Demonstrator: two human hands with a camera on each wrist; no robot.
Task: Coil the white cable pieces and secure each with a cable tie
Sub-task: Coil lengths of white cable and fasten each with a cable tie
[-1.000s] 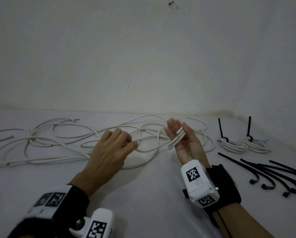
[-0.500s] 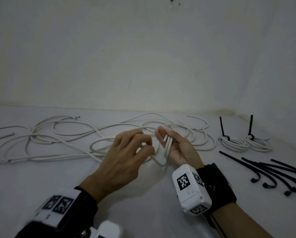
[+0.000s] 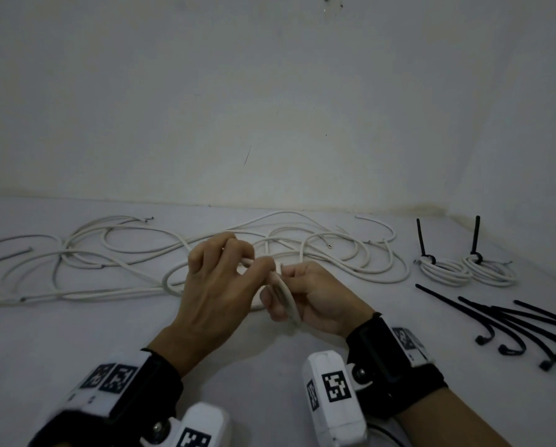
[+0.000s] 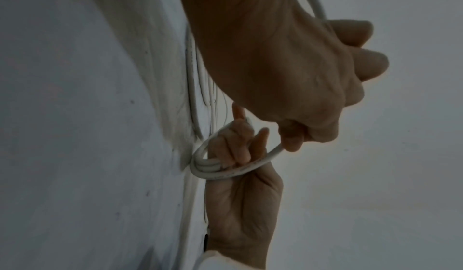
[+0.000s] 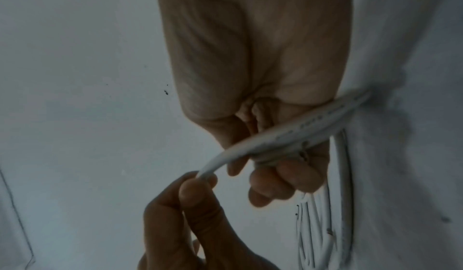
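A white cable (image 3: 288, 298) is wound in a few loops round the fingers of my right hand (image 3: 305, 293), which curls over the coil (image 4: 215, 168) at table centre. My left hand (image 3: 225, 279) pinches the running strand (image 5: 225, 157) between thumb and forefinger just left of the right hand. The rest of the cable trails into a loose tangle of white cable pieces (image 3: 115, 253) spread over the table behind and to the left. Several black cable ties (image 3: 512, 321) lie loose at the right.
Two finished white coils (image 3: 444, 269) (image 3: 492, 269), each bound with a black tie standing upright, rest at the back right near the wall corner. A pale wall (image 3: 270, 108) closes off the back and right of the white table (image 3: 270, 366).
My right hand turned from palm-up with straight fingers to curled over the loops and moved nearer. My left hand swung the strand right and laid another loop round the right fingers.
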